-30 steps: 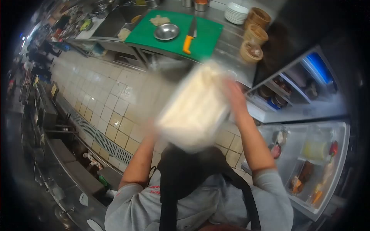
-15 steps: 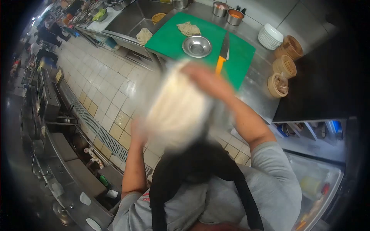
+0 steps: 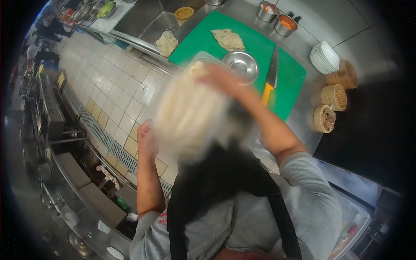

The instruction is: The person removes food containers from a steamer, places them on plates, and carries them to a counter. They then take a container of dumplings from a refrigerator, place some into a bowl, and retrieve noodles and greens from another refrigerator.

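Observation:
A translucent plastic container (image 3: 167, 110) filled with pale, off-white pieces (image 3: 190, 110) is held up in front of my apron. Motion blur hides what the pieces are. My right hand (image 3: 219, 80) is closed on the container's far right side, its fingers smeared. At the left edge is my left hand (image 3: 146, 138), its fingers curled against the container. Beyond lies a green cutting board (image 3: 208, 37) with a metal bowl (image 3: 241, 66), a crumpled cloth (image 3: 229, 40) and a yellow-handled knife (image 3: 272, 71).
A sink (image 3: 147, 21) adjoins the board, with a second cloth (image 3: 167, 43) on its edge. Stacked white plates (image 3: 324, 57) and bamboo steamers (image 3: 333, 97) stand to the right. Metal pots (image 3: 286, 25) are at the back. Tiled floor (image 3: 117, 82) and cooking equipment extend left.
The container has shifted slightly left with both hands. My view has turned, so the board, bowl and knife appear farther right. The open shelving at right is now mostly out of sight.

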Tool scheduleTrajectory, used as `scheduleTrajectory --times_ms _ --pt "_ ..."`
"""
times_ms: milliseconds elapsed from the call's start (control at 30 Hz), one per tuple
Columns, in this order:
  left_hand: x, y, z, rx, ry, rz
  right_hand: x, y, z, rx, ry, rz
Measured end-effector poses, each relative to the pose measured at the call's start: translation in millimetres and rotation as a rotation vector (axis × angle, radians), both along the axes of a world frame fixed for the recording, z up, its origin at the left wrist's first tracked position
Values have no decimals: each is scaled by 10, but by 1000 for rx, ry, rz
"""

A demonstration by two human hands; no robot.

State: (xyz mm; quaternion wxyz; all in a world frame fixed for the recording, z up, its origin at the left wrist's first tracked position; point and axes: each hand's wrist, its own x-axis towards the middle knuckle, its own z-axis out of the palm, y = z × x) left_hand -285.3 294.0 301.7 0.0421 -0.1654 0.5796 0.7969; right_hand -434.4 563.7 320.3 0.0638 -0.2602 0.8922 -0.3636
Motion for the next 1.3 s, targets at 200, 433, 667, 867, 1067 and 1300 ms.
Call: scheduleTrajectory --times_ms 200,433,667,867,1067,1300 --pt "-855 -683 -232 98 -46 -172 -691 128 -375 -538 -267 -278" --pt "-1789 -1415 -754 101 -104 -344 -709 729 -460 -813 -443 -854" --pt "-2351 -1570 -932 136 -34 -501 -803 -239 -245 363 397 -694" --pt "-2573 -1490 -1014 170 -60 -526 -1126 -407 -376 -210 124 -626" --pt "-2674 -1208 -1202 295 -103 -532 -392 42 291 -1007 -27 -1005" --pt "-2620 -929 -1359 355 -126 -404 1766 1283 704 -242 -88 -1464"
